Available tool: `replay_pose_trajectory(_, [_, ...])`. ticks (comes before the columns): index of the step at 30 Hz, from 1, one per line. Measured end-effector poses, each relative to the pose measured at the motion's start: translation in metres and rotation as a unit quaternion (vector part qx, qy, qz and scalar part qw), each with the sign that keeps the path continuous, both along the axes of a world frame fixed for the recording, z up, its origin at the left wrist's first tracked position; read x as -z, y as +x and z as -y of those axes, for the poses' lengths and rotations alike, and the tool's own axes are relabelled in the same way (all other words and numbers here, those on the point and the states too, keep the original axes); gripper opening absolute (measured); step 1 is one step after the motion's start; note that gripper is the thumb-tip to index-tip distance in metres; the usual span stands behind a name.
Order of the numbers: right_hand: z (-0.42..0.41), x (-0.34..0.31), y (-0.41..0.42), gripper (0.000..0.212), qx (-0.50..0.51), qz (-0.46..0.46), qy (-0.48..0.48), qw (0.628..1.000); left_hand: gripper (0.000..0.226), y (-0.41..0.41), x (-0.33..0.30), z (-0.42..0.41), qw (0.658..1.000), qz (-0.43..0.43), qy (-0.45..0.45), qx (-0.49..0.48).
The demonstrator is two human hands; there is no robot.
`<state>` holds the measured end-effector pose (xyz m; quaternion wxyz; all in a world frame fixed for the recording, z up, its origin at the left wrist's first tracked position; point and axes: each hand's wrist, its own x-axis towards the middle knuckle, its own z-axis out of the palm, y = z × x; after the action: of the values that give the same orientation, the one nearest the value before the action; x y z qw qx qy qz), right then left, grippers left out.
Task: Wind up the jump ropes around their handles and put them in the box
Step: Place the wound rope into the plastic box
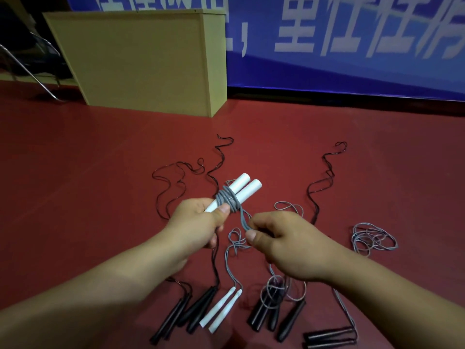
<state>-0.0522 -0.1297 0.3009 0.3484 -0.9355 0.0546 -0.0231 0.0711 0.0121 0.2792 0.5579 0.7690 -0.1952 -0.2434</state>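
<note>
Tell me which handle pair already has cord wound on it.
The white handle pair gripped in the left hand, with grey cord coiled around it; the right hand pinches its tail. The floor pairs, including the other white pair, lie bare.

The red floor [75, 172] below me carries loose black ropes [171, 187] at 12 o'clock, handles [221, 309] at 6, a beige box [141, 59] at 11.

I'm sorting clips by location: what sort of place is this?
Probably a sports hall or gym: a red sports floor, a blue banner with large white characters along the wall, and many jump ropes spread out.
</note>
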Motion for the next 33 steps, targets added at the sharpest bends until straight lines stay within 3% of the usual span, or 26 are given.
replay_pose_trajectory(2, [-0.001,-0.004,-0.002,0.03,0.004,0.007,0.02,1.0,0.03,0.002,0.0,0.002,0.998,0.05,0.027,-0.001])
replay_pose_trajectory(6, [0.001,-0.004,-0.007,0.03,-0.002,0.008,0.013,1.0,0.029,0.004,-0.002,0.004,0.996,0.049,0.073,0.023])
replay_pose_trajectory(14, [0.002,0.002,-0.01,0.026,0.003,0.049,-0.075,0.996,0.016,0.001,-0.003,-0.009,0.959,0.048,0.195,0.201])
replay_pose_trajectory(19, [0.014,-0.001,-0.004,0.019,0.065,0.109,-0.078,0.989,0.017,-0.005,-0.012,-0.011,0.943,0.088,0.182,0.264])
replay_pose_trajectory(24, [0.022,-0.003,-0.004,0.017,0.115,0.111,-0.073,0.984,0.02,-0.007,-0.02,-0.015,0.933,0.127,0.157,0.297])
replay_pose_trajectory(28, [0.026,0.001,-0.006,0.02,0.141,0.077,-0.012,0.987,0.023,-0.011,-0.023,-0.017,0.901,0.242,0.189,0.308])
replay_pose_trajectory(33, [0.024,0.002,-0.006,0.017,0.131,0.071,0.129,0.98,0.026,-0.015,-0.028,-0.016,0.899,0.227,0.164,0.337])
